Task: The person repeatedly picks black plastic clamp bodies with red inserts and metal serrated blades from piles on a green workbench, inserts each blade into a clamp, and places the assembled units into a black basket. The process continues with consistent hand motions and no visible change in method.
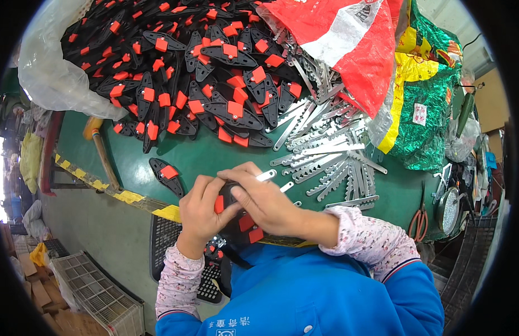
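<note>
Close to the table's near edge, my left hand [200,211] is closed around a black plastic part with a red tab [219,204]. From the right, my right hand [266,203] bends over the same part, thumb and fingers pressed on it. A silver metal strip [267,175] pokes out beyond my right fingers; its other end is hidden. More red tabs on black parts [246,223] show beneath my hands. To the left lies a single black plastic part [167,175]. Past my hands spread loose notched metal strips [337,162].
A large heap of black parts [186,73] covers the table's far side. Red-and-white [337,39] and green-and-yellow [427,106] sacks stand far right. A hammer [101,148] lies left, scissors [419,221] right. Black-and-yellow tape [125,195] lines the green table's edge.
</note>
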Motion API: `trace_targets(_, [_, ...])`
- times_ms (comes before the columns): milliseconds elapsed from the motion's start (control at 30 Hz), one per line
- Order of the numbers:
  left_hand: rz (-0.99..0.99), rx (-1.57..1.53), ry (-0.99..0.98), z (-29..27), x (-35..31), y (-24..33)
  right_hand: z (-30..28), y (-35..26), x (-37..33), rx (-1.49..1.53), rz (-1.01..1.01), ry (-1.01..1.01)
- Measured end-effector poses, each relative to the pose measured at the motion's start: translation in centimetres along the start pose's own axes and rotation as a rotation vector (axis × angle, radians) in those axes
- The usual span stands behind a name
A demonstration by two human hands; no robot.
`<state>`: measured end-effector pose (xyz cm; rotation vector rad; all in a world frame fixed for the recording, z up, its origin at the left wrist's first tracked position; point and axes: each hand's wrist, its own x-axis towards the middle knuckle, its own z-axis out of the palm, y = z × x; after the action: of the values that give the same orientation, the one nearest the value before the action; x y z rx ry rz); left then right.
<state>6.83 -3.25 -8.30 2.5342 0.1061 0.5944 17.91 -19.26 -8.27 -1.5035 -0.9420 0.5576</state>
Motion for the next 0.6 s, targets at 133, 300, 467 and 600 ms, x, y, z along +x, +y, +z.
trace_targets(133, [-0.132,-0.018,-0.038,-0.5,-0.2,-1.9,-2.4,0.9,3.5,-0.175,-0.077,0.168])
trace_targets(300, [-0.015,0.019,-0.341,-0.9,0.3,-1.1,-6.1,5.0,7.2,-0.914,-0.303,0.296])
trace_targets(467, [-0.066,0.027,-0.162,-0.7,0.3,-0.5,-4.5,4.5,4.9,-0.691,-0.272,0.374])
trace_targets(600, [0.25,0.198,-0.011,-0.8,2.7,0.8,-4.7,0.8,0.3,-0.107,0.053,-0.002])
